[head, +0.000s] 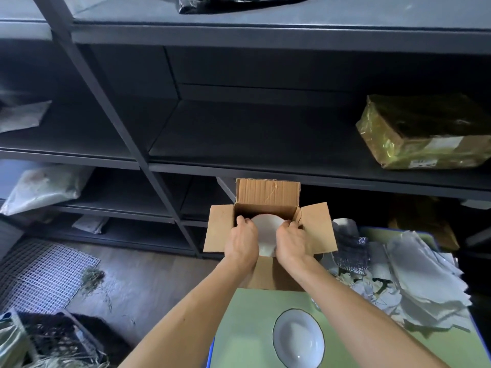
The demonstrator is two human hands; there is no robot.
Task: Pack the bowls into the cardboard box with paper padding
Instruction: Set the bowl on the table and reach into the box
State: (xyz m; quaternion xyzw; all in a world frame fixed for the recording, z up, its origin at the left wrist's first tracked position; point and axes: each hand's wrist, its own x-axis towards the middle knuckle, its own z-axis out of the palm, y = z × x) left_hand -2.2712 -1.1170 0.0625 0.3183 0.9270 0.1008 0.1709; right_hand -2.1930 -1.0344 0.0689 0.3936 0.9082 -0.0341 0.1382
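Both hands are down in the mouth of the open brown cardboard box (317,227), which sits at the far end of the pale green tabletop (247,328). My left hand (243,241) grips one side of the smooth white round bowl (265,229) and my right hand (291,243) grips the opposite side, fingers curled over the rim on both. The bowl sits tilted between the box walls. My wrists hide its lower part, so I can't tell if it touches the bottom or if there's padding under it.

Handling, imo: it looks glazed, prob. ceramic, so it's stiff, brittle and slick w/ a fair bit of weight. I'd keep a two-sided rim hold, lower it rather than drop it, and avoid knocking the rim on the box walls.

A second white bowl with a dark rim (299,337) stands upright on the tabletop close to me, untouched. I'd take that one the same way, at opposite rim edges. The heap of crumpled grey-white paper sheets (425,274) lies just right of the box. It's soft and light, so any pinch will do.
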